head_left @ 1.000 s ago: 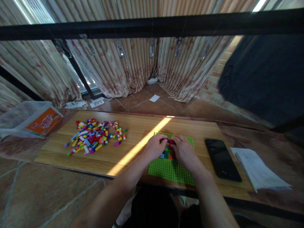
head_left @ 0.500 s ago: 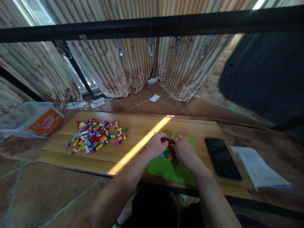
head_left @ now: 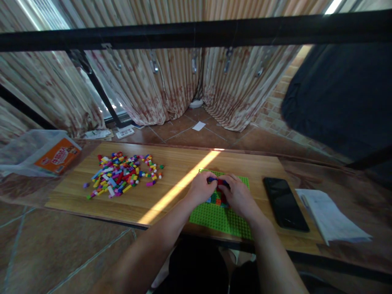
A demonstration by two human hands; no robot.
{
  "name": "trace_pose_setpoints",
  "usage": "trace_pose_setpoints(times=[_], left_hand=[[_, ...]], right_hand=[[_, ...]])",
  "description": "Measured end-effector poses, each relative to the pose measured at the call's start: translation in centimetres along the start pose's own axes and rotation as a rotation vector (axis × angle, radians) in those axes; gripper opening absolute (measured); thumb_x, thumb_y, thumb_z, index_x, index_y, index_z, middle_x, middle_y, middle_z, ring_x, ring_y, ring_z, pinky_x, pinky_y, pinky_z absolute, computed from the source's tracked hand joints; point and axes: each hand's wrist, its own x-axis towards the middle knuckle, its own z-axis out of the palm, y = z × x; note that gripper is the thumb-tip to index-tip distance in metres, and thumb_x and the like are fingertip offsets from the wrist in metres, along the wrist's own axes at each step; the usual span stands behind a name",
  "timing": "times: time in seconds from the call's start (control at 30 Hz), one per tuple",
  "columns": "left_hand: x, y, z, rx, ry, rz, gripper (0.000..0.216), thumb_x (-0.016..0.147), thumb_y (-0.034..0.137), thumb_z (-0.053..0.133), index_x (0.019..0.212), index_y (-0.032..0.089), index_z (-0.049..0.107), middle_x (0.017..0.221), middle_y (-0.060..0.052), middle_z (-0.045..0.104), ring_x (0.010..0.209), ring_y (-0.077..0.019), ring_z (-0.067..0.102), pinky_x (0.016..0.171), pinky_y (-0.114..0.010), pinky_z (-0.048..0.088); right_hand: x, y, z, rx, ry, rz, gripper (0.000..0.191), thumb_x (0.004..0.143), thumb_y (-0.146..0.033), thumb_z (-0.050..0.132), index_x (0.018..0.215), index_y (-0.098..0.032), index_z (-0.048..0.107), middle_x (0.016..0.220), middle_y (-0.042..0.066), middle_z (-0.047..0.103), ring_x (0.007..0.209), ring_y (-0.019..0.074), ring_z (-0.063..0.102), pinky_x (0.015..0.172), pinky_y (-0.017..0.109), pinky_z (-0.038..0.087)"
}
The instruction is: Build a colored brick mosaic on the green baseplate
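In the head view, the left hand (head_left: 202, 188) is bent narrow, its thumb and forefinger seeming to pinch a dark blue brick (head_left: 211, 179) over the far half of a green plate (head_left: 219, 222). Just beside those fingertips, on the right, the right hand (head_left: 238, 194) is curled narrow at a red brick (head_left: 219, 182); whether it grips this brick or only presses it, I cannot tell. The two hands almost meet, and they hide much of what lies beneath them. On the plate, just nearer the body than the fingertips, an orange brick (head_left: 218, 201) and a light blue brick (head_left: 209, 200) show in a small cluster. The step in hand looks like fitting or lining up bricks by the fingertips; I judge that the next move calls for matching studs to holes, then an even downward push while the other hand steadies the neighbouring pieces. Well to the left of the left hand lies a loose brick pile (head_left: 119, 176) on the wooden table (head_left: 176, 161). Right of the right hand are a black phone (head_left: 286, 204) and, farther out, some white paper (head_left: 335, 216).
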Motion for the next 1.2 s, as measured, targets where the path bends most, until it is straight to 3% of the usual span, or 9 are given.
trace_pose_setpoints(times=[0.37,0.53,0.9,1.07,1.2], left_hand=[[0.19,0.67,-0.17,-0.014,-0.001,-0.087,0.016,0.077,0.015,0.059,0.086,0.015,0.072,0.084,-0.003,0.073,0.080,-0.0163,0.066,0.079,-0.029,0.053],[0.34,1.00,-0.13,-0.019,0.015,-0.142,0.015,0.075,0.017,0.061,0.084,0.015,0.074,0.081,-0.003,0.074,0.077,-0.0159,0.066,0.075,-0.028,0.053],[0.47,0.67,-0.28,-0.026,0.002,-0.100,0.017,0.074,0.018,0.061,0.083,0.015,0.074,0.078,-0.002,0.073,0.075,-0.0157,0.066,0.073,-0.027,0.052],[0.45,0.56,-0.35,-0.041,-0.009,-0.088,0.017,0.075,0.016,0.060,0.083,0.015,0.074,0.077,-0.002,0.073,0.073,-0.0152,0.066,0.071,-0.026,0.052],[0.43,0.04,-0.26,-0.050,-0.031,-0.051,0.019,0.077,0.015,0.057,0.087,0.015,0.073,0.084,-0.003,0.074,0.077,-0.0154,0.066,0.078,-0.028,0.053]], right_hand=[[0.10,-0.20,0.47,-0.182,0.046,-0.079,0.025,0.091,-0.015,0.048,0.105,-0.015,0.068,0.102,0.012,0.064,0.094,0.0248,0.057,0.087,0.038,0.047],[0.25,-0.16,0.39,-0.157,0.052,-0.090,0.026,0.090,-0.014,0.047,0.102,-0.017,0.070,0.099,0.012,0.065,0.091,0.0244,0.058,0.085,0.038,0.047],[0.83,0.47,0.06,-0.117,-0.005,-0.168,0.029,0.089,-0.014,0.045,0.099,-0.018,0.072,0.093,0.011,0.065,0.089,0.0241,0.056,0.084,0.040,0.046],[0.59,0.50,0.57,-0.165,0.027,-0.175,0.030,0.090,-0.015,0.043,0.097,-0.016,0.073,0.092,0.012,0.063,0.087,0.0241,0.054,0.082,0.040,0.046],[0.26,0.31,0.83,-0.107,0.114,-0.124,0.029,0.091,-0.019,0.045,0.100,-0.017,0.072,0.097,0.011,0.064,0.092,0.0245,0.056,0.084,0.040,0.047]])
